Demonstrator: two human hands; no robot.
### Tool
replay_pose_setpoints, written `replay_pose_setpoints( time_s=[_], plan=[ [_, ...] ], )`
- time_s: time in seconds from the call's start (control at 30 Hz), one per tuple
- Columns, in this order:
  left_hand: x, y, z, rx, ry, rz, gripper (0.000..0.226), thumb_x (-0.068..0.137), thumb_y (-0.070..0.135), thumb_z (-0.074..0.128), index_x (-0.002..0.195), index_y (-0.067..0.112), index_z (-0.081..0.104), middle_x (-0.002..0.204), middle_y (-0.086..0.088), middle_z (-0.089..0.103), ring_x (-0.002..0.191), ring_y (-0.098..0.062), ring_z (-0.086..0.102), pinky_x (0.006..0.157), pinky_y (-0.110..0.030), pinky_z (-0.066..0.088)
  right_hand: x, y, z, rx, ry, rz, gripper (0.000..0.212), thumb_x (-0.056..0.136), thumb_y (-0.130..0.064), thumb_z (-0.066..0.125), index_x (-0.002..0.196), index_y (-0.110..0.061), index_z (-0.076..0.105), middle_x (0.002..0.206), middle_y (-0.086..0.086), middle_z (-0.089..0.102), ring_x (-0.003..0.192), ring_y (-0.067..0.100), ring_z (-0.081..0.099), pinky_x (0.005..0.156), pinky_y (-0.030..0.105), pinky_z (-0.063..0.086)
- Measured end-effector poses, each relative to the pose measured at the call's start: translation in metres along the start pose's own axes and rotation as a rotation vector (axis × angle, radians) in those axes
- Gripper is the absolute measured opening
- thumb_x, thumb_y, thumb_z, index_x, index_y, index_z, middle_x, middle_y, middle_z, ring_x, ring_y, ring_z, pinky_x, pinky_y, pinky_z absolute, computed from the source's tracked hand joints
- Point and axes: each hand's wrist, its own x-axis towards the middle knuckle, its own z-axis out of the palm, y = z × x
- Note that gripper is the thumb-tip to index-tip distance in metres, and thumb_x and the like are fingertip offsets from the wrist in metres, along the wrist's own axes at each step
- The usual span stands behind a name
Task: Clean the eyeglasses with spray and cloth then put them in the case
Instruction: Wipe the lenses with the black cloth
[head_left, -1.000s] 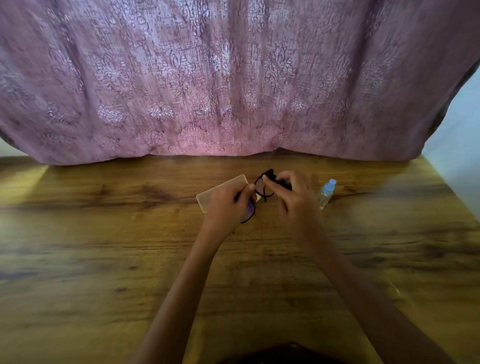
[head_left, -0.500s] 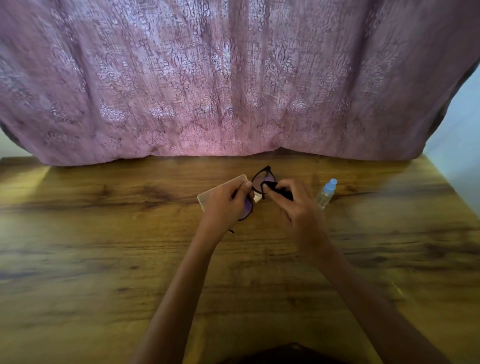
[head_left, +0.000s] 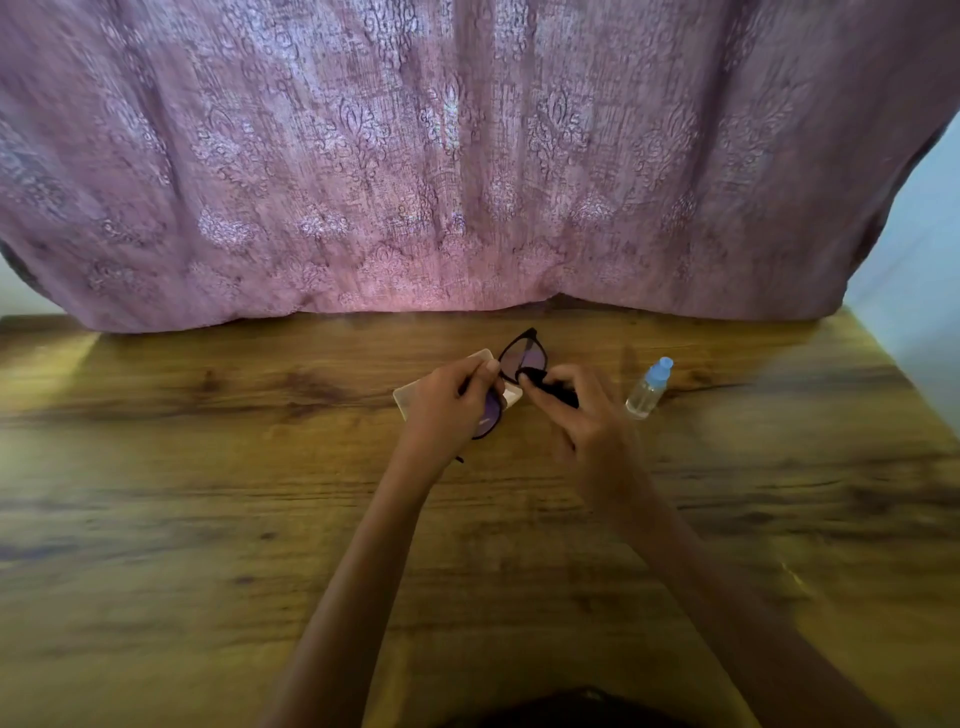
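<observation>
The left hand (head_left: 448, 402) grips the eyeglasses (head_left: 522, 358), fingers curled round one lens. The right hand (head_left: 582, 415) pinches a dark cloth (head_left: 545, 382) against the other lens. The case (head_left: 410, 397) lies just behind the left fingers; the spray bottle (head_left: 647, 389) stands on the tabletop (head_left: 208, 519) beside the right fingers.

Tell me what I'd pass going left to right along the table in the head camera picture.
The left hand → eyeglasses → right hand pinching the black cloth → spray bottle. The case overlaps the left hand, so I leave it out.
</observation>
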Motion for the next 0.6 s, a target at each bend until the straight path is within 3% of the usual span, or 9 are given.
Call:
replay_pose_setpoints(
  time_s=[0.07, 0.17, 0.23, 0.37, 0.47, 0.6],
  plan=[
    [0.000, -0.001, 0.000, 0.033, -0.005, 0.017, 0.034, 0.101, 0.028, 0.047, 0.079, 0.010, 0.065, 0.076, -0.005, 0.069, 0.074, -0.018, 0.063, 0.079, -0.042, 0.053, 0.000, -0.002, 0.001, 0.005, -0.014, -0.003, 0.035, 0.091, -0.001, 0.049, 0.122, -0.003, 0.065, 0.106, 0.016, 0.061, 0.097, 0.026, 0.059, 0.077, 0.024, 0.053],
    [-0.001, 0.001, 0.000, 0.109, -0.014, 0.061, 0.033, 0.101, 0.028, 0.047, 0.081, 0.011, 0.066, 0.073, -0.001, 0.068, 0.062, -0.001, 0.053, 0.064, -0.019, 0.040, 0.002, -0.005, 0.000, -0.016, -0.020, -0.006, 0.035, 0.089, 0.002, 0.054, 0.122, -0.003, 0.065, 0.106, 0.016, 0.062, 0.097, 0.026, 0.058, 0.077, 0.021, 0.050],
    [-0.002, 0.002, 0.000, 0.164, -0.012, 0.088, 0.032, 0.100, 0.027, 0.047, 0.081, 0.010, 0.066, 0.070, 0.003, 0.065, 0.059, 0.001, 0.051, 0.059, -0.013, 0.036, 0.004, -0.007, 0.000, -0.011, -0.020, 0.003, 0.036, 0.087, 0.003, 0.059, 0.122, -0.002, 0.065, 0.108, 0.017, 0.061, 0.098, 0.027, 0.059, 0.076, 0.024, 0.054],
    [-0.003, 0.005, 0.002, 0.231, -0.017, 0.134, 0.032, 0.100, 0.027, 0.048, 0.082, 0.007, 0.066, 0.071, -0.002, 0.063, 0.062, -0.006, 0.051, 0.059, -0.015, 0.036, 0.007, -0.005, -0.001, -0.004, -0.001, 0.013, 0.033, 0.093, -0.005, 0.052, 0.124, -0.004, 0.064, 0.110, 0.017, 0.060, 0.102, 0.028, 0.058, 0.071, 0.031, 0.058],
    [-0.003, 0.005, 0.003, 0.215, -0.009, 0.157, 0.032, 0.099, 0.026, 0.050, 0.080, 0.006, 0.066, 0.072, -0.005, 0.065, 0.067, -0.014, 0.056, 0.062, -0.021, 0.037, 0.011, -0.002, -0.002, 0.000, 0.029, 0.024, 0.034, 0.095, -0.009, 0.048, 0.125, -0.005, 0.064, 0.109, 0.015, 0.060, 0.100, 0.023, 0.055, 0.066, 0.028, 0.055],
    [-0.004, 0.004, 0.004, 0.192, 0.008, 0.163, 0.031, 0.099, 0.023, 0.050, 0.079, 0.007, 0.066, 0.073, -0.002, 0.066, 0.070, -0.013, 0.058, 0.068, -0.024, 0.041, 0.015, 0.003, -0.003, -0.047, 0.047, 0.079, 0.039, 0.092, -0.009, 0.043, 0.125, -0.004, 0.064, 0.108, 0.014, 0.060, 0.098, 0.019, 0.049, 0.069, 0.021, 0.048]
  ],
)
